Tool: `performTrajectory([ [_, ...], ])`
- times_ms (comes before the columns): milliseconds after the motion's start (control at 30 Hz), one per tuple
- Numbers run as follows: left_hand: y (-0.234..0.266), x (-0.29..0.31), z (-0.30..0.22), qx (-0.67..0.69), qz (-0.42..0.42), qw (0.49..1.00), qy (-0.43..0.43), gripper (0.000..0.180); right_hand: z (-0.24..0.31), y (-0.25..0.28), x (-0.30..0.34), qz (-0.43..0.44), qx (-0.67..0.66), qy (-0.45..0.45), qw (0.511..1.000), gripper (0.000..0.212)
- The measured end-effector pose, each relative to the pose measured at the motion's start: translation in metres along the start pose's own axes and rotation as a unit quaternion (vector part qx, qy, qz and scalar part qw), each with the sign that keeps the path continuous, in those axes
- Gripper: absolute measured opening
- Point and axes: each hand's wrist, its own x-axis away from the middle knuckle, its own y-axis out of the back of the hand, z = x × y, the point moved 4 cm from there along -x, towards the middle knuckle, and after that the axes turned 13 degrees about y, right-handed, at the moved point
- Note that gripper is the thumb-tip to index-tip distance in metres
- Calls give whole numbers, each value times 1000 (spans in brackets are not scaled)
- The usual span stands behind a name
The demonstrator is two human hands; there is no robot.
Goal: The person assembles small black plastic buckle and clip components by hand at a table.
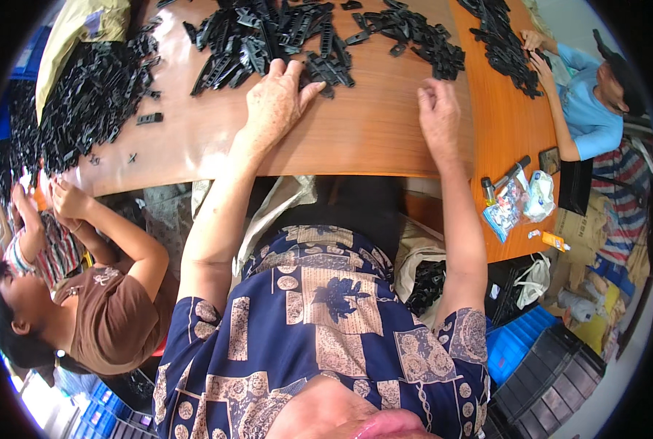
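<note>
Black plastic parts (257, 36), one loose heap, at the far middle of the table; near edge at the left hand's fingertips. Left hand (274, 102): back upward, forearm reaching far from the near side, fingers bent slightly down at the heap, thumb spread to the right; grip loose, thumb and fingers apart. Right hand (439, 117): just near of a smaller heap (440, 51) of similar parts, forearm extended, fingers loosely curled, thumb side to the left; whether a piece lies within, cannot tell. Table (370, 139): brown, wood-grained, glossy. Large heap of black parts (92, 102) at left, beside a pale sack (78, 29); one single piece (149, 118) apart from it, to its right. Far right: another row of parts (498, 47), a co-worker in blue (593, 106) with hands at it. Near right: clear plastic bag (539, 196). Near left: co-worker in brown (118, 322), hands raised.
</note>
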Motion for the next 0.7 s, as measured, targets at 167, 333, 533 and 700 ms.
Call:
performTrajectory([
  [167,7,15,5,13,-18,1000,-13,32,-57,17,-29,74,111,-25,991,35],
  [333,13,45,19,51,-40,998,-24,23,-59,4,-56,106,203,9,973,30],
  [533,17,80,28,105,-73,992,-21,31,-39,-12,-35,105,65,72,990,19],
  [700,16,81,30,136,-111,984,-5,24,9,-13,0,91,-57,-68,992,16],
])
